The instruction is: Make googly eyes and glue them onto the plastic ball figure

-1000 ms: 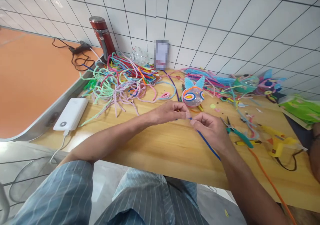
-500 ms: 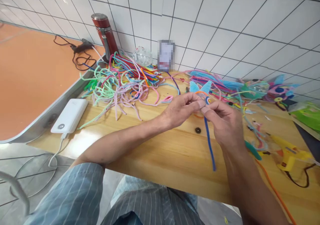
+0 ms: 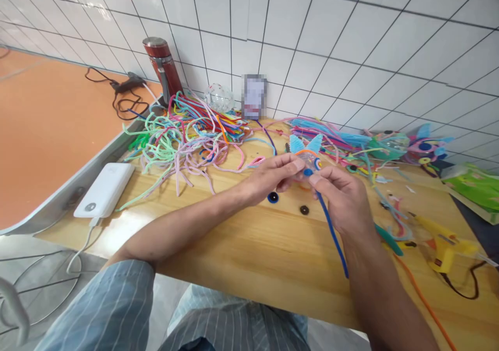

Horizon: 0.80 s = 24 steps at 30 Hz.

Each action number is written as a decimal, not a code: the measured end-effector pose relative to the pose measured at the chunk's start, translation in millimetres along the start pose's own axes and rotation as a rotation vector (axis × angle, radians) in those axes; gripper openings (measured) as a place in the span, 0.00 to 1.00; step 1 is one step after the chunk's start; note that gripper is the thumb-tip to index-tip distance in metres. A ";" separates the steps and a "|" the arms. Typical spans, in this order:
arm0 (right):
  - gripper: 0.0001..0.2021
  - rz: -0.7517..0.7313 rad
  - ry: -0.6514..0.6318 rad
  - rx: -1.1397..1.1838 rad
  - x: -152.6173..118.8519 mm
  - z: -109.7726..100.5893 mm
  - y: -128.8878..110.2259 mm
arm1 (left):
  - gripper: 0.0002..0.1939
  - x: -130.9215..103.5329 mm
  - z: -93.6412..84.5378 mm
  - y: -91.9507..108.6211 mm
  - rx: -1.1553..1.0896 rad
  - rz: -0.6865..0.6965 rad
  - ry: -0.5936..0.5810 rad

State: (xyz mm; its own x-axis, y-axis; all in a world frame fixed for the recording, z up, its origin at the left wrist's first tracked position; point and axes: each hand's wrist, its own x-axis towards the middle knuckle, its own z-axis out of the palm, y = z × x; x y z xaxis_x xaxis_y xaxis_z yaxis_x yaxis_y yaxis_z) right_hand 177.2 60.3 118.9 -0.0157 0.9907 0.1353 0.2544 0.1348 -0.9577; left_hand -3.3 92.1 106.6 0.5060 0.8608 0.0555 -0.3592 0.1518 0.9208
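Observation:
A blue pipe cleaner (image 3: 332, 234) is wound at one end into a small flat coil (image 3: 307, 172), and its straight tail hangs down over the table. My left hand (image 3: 273, 177) pinches at the coil's left side with thumb and finger. On the other side, my right hand (image 3: 341, 195) is closed on the pipe cleaner where the tail leaves the coil. Just behind my fingertips is a clear plastic ball figure (image 3: 311, 157) with light blue ears, an orange band and a ringed eye; my hands partly hide it. A blue-rimmed black disc (image 3: 273, 197) and a plain black disc (image 3: 304, 210) lie nearby.
Loose pipe cleaners (image 3: 187, 153) are heaped at back left, with bundles (image 3: 331, 132) at back right. A red flask (image 3: 161, 70), a phone (image 3: 254, 96) and a white power bank (image 3: 104, 190) stand or lie leftward. A yellow glue gun (image 3: 444, 242) and green-handled tool (image 3: 389, 239) lie right.
My hands have come slightly apart, and the blue coil now shows between them. The pipe cleaner's tail has swung to the right. The blue-rimmed disc has come into sight below my left hand.

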 end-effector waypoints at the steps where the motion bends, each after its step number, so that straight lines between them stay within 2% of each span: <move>1: 0.12 0.008 -0.016 -0.019 -0.3 -2.6 -2.8 | 0.24 1.9 -5.4 4.0 0.084 0.014 -0.035; 4: 0.12 0.027 -0.087 -0.068 -0.3 -7.6 -8.5 | 0.19 6.1 -16.7 12.9 0.286 0.043 -0.137; 8: 0.09 0.038 -0.170 -0.095 0.4 -10.1 -11.7 | 0.16 6.6 -19.5 16.2 0.344 0.088 -0.191; 13: 0.13 0.007 -0.101 -0.024 -0.3 -8.3 -10.8 | 0.19 0.6 -8.2 12.7 0.224 0.086 -0.008; 16: 0.13 0.007 -0.059 0.019 -1.5 -2.5 -4.2 | 0.21 -2.6 0.6 2.5 0.118 0.081 0.098; 21: 0.13 -0.068 0.025 0.049 -5.4 18.6 9.1 | 0.21 -6.4 14.1 -18.4 -0.190 0.069 0.206; 24: 0.13 -0.103 0.062 0.053 -9.0 31.1 10.0 | 0.21 -9.4 20.3 -18.2 -0.359 0.014 0.233</move>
State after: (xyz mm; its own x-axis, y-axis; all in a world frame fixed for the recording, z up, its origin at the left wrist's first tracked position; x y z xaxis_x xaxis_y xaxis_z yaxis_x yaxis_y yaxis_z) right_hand 149.8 53.3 100.3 0.0216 0.9686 0.2478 0.2027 0.2384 -0.9498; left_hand 14.5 71.4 97.1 0.3230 0.9445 -0.0598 -0.6361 0.2635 0.7252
